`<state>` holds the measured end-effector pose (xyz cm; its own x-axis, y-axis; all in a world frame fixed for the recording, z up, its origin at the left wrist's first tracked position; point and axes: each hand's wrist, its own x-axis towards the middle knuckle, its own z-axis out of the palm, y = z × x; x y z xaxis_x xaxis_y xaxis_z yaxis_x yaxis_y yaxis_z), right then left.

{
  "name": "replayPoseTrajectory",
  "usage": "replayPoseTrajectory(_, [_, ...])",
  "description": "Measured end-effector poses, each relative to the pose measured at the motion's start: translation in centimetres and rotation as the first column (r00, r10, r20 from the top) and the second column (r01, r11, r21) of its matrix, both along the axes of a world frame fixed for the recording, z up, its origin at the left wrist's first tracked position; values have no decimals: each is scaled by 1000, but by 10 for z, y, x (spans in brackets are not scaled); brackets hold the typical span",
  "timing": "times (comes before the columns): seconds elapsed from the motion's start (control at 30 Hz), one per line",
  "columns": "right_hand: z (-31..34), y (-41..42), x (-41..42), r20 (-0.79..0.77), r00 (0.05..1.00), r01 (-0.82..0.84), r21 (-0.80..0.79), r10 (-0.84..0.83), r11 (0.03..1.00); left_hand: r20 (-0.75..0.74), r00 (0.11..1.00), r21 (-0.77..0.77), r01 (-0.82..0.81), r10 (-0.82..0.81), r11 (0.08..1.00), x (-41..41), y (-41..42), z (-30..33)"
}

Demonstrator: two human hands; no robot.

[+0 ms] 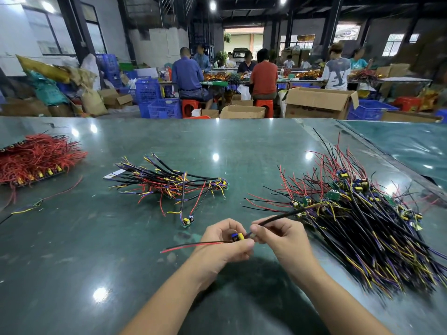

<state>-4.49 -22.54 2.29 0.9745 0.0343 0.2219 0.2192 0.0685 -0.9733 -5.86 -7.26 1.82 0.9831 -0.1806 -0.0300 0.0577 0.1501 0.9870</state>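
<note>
Head view: glossy green table (242, 146), workshop (157, 42) behind; left hand (225, 245) pinches board (238, 236), right hand (278, 235) pinches black wire (285, 216)

Bright ceiling lamps (212, 5) overhead, round glare spots on the glossy green table (217, 146), daylight at the far doorway (243, 39), wide-angle bending at edges, wire pile (362, 213) blurred towards the lower right

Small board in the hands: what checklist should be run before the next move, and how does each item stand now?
1. Left hand grips the small board: ok.
2. Right hand pinches the black cable beside the board: ok.
3. Red and black leads lie clear of other wires: ok.
4. Cable's far end free of the right pile: cannot tell, it reaches into it.
5. Cable joined to the board: cannot tell, fingers hide it.
</note>
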Motion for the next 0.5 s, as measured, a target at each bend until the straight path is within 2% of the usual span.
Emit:
replayPoseTrajectory(0.1, [-2, 2, 1, -67, 998, 0, 87, 6, 996, -11, 998, -94, -68, 67, 993, 4, 1, 1])
replayPoseTrajectory(0.23, [-1, -1, 5, -188, 982, 63, 344, 3, 937, -43, 987, -201, -161, 155, 966, 10, 9, 2])
replayPoseTrajectory(0.43, [2, -4, 6, -285, 950, 41, 519, 128, 854, -2, 987, -199, -161, 164, 967, 13, 15, 5])
replayPoseTrajectory(0.5, [4, -4, 5, -299, 934, 12, 571, 194, 821, 16, 993, -262, -110, 118, 959, 13, 17, 7])
